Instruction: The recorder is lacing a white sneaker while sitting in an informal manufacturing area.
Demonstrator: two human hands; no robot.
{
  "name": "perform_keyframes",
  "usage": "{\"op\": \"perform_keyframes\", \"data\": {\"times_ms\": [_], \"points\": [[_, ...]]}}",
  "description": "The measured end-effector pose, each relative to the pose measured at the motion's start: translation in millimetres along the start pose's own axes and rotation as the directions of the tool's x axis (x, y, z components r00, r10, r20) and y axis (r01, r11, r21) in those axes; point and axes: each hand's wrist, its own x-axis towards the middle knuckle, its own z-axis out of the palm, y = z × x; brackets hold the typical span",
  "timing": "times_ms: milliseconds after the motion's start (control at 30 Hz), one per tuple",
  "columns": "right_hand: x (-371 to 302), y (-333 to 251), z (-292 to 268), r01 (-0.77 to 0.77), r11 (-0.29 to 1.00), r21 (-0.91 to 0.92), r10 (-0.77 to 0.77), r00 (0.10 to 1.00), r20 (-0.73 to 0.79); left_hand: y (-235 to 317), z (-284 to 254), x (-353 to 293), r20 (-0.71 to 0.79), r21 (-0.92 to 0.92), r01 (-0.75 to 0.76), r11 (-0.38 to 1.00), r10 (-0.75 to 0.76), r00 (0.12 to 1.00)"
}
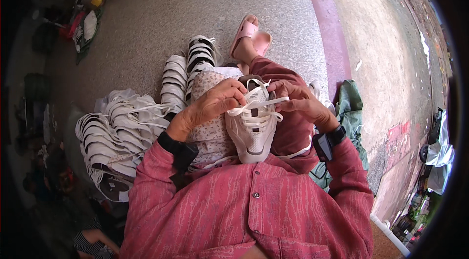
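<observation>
A white and beige sneaker point(250, 138) lies on my lap, its toe toward my body and its dark-lined opening away from me. White shoelace point(259, 104) runs in rows across its tongue, and one stretch passes between my hands. On the left of the shoe, my left hand point(218, 100) has its fingers bent together on the lace by the upper eyelets. To the right, my right hand point(301, 102) pinches the flat lace between thumb and forefinger. The fingertips of both hands partly cover the shoe's upper sides.
Stacked white shoe uppers point(119, 134) with loose laces pile up at my left. More nested uppers point(174, 80) stand beyond my left knee. A floral cloth point(207, 127) covers my left thigh. Green fabric point(350, 112) lies at right; pink sandals point(244, 34) are ahead.
</observation>
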Motion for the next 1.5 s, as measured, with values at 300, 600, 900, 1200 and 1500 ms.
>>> {"op": "perform_keyframes", "data": {"times_ms": [300,600,900,1200,1500], "points": [[-13.9,-9.4,16.2,0.231,0.776,-0.587,-0.222,0.971,0.088,0.4,5.0,-13.1,-0.011,0.118,-0.053,0.992,0.054,0.998],[-15.9,-12.1,18.6,0.212,0.825,-0.524,-0.246,0.969,0.005,15.1,8.1,-21.2,-0.064,0.336,-0.114,0.935,0.143,0.988],[-12.7,-14.7,24.8,0.207,0.802,-0.560,-0.171,0.978,0.117,17.0,12.5,-21.4,0.011,-0.045,-0.031,0.999,0.031,0.999],[-13.0,4.1,25.5,-0.043,0.844,-0.534,-0.045,0.988,-0.150,22.8,-0.3,-37.0,0.126,0.020,0.235,0.972,-0.236,0.964],[4.9,-8.5,4.8,0.023,0.957,-0.290,-0.186,0.814,-0.550,24.8,-4.8,-42.3,-0.143,-0.041,0.056,0.998,-0.061,0.988]]}}
